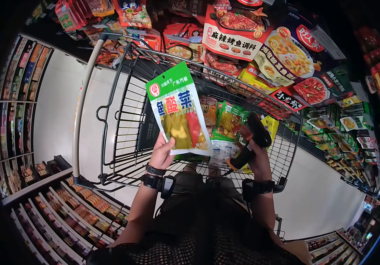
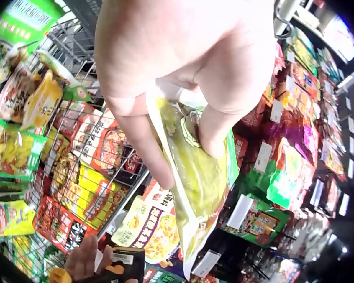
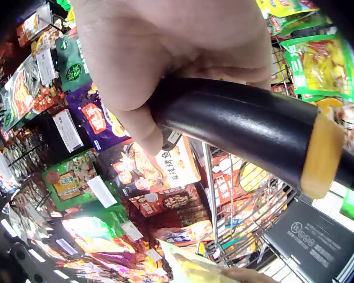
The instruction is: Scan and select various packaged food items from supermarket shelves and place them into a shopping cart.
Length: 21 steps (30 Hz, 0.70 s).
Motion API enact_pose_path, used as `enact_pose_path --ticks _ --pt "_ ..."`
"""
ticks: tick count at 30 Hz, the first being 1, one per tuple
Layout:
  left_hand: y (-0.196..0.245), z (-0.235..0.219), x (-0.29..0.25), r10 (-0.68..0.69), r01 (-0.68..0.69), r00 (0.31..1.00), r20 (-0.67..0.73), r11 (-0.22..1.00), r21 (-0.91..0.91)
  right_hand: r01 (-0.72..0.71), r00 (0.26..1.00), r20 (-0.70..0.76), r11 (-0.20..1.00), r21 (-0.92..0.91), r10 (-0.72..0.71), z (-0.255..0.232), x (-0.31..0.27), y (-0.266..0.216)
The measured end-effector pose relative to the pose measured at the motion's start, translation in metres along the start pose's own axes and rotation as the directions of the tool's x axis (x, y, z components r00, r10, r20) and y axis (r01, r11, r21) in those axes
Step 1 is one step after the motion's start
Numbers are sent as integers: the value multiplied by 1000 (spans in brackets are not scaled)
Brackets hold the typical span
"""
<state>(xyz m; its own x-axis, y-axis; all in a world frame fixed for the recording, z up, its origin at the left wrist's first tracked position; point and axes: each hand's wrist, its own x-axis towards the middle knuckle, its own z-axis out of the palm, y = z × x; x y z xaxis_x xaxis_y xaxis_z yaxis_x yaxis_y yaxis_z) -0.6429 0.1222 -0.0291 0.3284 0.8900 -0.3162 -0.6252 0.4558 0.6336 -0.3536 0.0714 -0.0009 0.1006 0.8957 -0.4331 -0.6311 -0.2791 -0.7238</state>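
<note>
You're in a supermarket aisle, pretty clearly. There's a wire shopping cart (image 1: 154, 110) right in front of you, packed shelves (image 1: 17, 110) running down both sides, and a wall of bagged and boxed food packets (image 1: 282, 53) hanging ahead, with little price tags (image 2: 264, 156) clipped under the rows.

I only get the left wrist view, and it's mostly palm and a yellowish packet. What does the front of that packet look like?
Observer: In the head view the pickled vegetable packet has a green top with white and red characters, held upright by the left hand.
Operator: What is that black thing at my bottom edge?
Observer: A black handheld scanner with an orange end, gripped by the right hand.
Operator: Where is the cart?
Observer: The wire shopping cart stands directly under both hands, with more green packets inside.
</note>
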Motion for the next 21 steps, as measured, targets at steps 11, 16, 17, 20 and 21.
enact_pose_path --ticks 11,16,17,20,21 --pt "8 -39 9 142 15 974 -174 734 679 12 997 -70 1000 -19 -13 -20 -9 8" --pt "5 -76 22 136 109 959 -250 637 763 7 983 -186 998 69 6 -39 -14 10" --pt "1 -79 26 110 137 952 -286 683 718 2 979 -203 997 84 15 -40 -14 11" --pt "-17 -96 52 84 172 947 -311 686 707 11 983 -183 995 104 8 -38 -14 9" --pt "-26 -110 62 92 177 948 -304 643 745 12 982 -188 994 107 8 -38 -13 9"
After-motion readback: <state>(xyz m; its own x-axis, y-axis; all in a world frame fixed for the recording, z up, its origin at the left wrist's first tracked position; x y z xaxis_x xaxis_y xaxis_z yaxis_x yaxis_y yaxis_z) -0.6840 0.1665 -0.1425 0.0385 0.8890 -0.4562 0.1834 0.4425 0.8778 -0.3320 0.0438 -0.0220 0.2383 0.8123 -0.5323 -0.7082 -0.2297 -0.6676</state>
